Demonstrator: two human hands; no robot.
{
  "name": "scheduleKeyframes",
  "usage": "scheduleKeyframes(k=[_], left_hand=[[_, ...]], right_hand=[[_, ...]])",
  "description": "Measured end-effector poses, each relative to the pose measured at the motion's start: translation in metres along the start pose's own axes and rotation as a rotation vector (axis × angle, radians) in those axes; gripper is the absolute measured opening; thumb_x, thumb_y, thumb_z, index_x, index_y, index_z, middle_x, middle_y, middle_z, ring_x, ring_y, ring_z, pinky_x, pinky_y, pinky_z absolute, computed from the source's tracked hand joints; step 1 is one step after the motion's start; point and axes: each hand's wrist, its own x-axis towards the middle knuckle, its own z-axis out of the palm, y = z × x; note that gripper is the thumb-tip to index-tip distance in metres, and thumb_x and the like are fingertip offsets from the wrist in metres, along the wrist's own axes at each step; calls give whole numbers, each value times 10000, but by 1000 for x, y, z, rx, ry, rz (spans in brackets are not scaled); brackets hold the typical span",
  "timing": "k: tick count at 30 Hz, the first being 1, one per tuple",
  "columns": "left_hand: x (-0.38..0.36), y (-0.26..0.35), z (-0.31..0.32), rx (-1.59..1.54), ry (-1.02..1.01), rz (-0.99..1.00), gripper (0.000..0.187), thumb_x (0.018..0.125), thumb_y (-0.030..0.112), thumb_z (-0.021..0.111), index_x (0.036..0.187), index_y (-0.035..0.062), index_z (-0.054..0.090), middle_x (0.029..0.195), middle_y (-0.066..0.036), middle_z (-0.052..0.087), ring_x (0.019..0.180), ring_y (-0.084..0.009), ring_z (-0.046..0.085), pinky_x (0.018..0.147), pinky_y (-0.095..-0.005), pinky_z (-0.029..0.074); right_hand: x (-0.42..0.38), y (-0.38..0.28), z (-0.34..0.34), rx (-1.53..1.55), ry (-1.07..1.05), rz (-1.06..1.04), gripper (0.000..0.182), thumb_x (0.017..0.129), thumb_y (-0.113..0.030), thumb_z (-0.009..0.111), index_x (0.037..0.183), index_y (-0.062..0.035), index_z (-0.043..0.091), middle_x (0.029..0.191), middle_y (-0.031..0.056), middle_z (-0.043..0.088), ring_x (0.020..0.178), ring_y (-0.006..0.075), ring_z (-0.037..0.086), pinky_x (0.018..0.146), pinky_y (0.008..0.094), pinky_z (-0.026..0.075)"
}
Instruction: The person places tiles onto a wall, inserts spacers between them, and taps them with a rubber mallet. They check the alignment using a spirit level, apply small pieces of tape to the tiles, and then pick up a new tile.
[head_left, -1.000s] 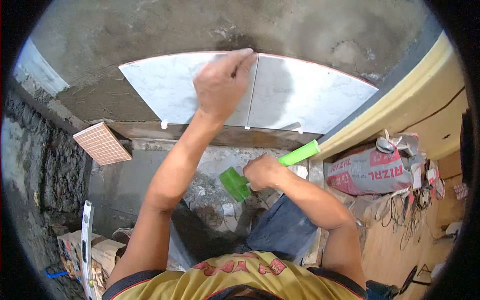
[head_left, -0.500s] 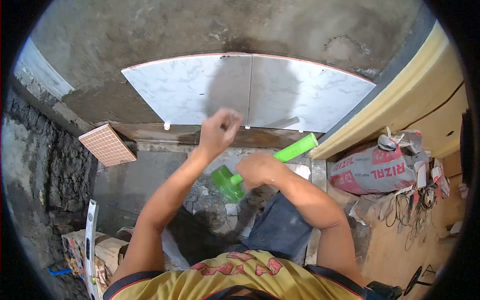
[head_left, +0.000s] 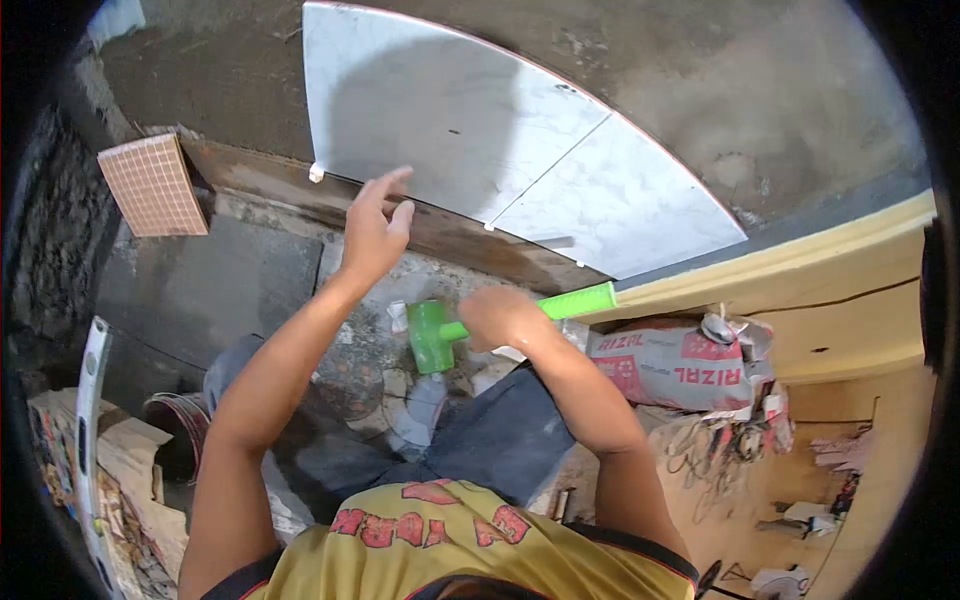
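My right hand (head_left: 497, 318) is wrapped round the bright green handle of a rubber mallet (head_left: 432, 337), whose translucent green head points left above the floor. Bare and with its fingers apart, my left hand (head_left: 378, 232) is raised near the bottom edge of the left wall tile (head_left: 420, 110). A second marbled white tile (head_left: 610, 200) adjoins it on the right, with a thin seam between. Small white pieces show under the tiles' lower edge, one of them a spacer (head_left: 488, 227) at the seam. My head's shadow falls on the left tile.
A pink gridded tile (head_left: 153, 187) leans against the wall at left. A spirit level (head_left: 92, 390) stands beside cardboard (head_left: 135, 450) and a bucket (head_left: 180, 430). At right, a cement bag (head_left: 670, 365) lies by the yellow door frame (head_left: 780, 265), with tangled cords nearby.
My view has turned and shifted left. My left hand has moved left along the tile's lower edge, its fingers opening out. The mallet stays in my right hand, its head turned more upright.
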Motion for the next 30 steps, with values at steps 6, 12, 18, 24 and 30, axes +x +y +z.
scheduleKeyframes(k=[6, 12, 18, 24, 30], left_hand=[[7, -28, 17, -14, 281, -148, 816, 813, 21, 618, 1534, -30, 240, 1302, -246, 513, 965, -243, 640, 886, -364, 518], [13, -59, 5, 67, 369, -456, 860, 794, 70, 576, 1555, -10, 185, 1320, -267, 505, 1173, -393, 547, 1050, -446, 417], [25, -74, -10, -44, 467, -530, 609, 795, 100, 630, 1383, 20, 498, 1086, -188, 600, 1022, -312, 591, 919, -412, 476], [59, -129, -43, -603, 779, -537, 295, 860, 170, 759, 1080, -7, 675, 920, -73, 692, 748, -123, 619, 644, -280, 512], [64, -113, -51, -817, 743, -641, 88, 832, 27, 746, 914, 4, 727, 826, -82, 715, 689, -142, 661, 609, -276, 561]], right_hand=[[33, -11, 20, -21, -46, -128, 246, 725, -178, 708, 889, 4, 726, 896, 246, 705, 868, 417, 694, 759, 500, 557], [50, -28, 26, -144, -135, -80, 173, 731, -88, 660, 858, 16, 715, 900, 257, 703, 887, 408, 701, 772, 500, 560], [68, -30, 39, -156, -162, -75, 179, 726, -103, 664, 864, -3, 719, 912, 260, 702, 884, 417, 700, 773, 500, 562], [78, -24, 47, -143, -190, -94, 236, 730, -121, 673, 940, -20, 711, 959, 255, 703, 921, 415, 695, 793, 502, 561], [76, -28, 44, -144, -141, -90, 249, 751, -136, 685, 972, -25, 713, 980, 254, 703, 957, 409, 692, 819, 492, 558]])
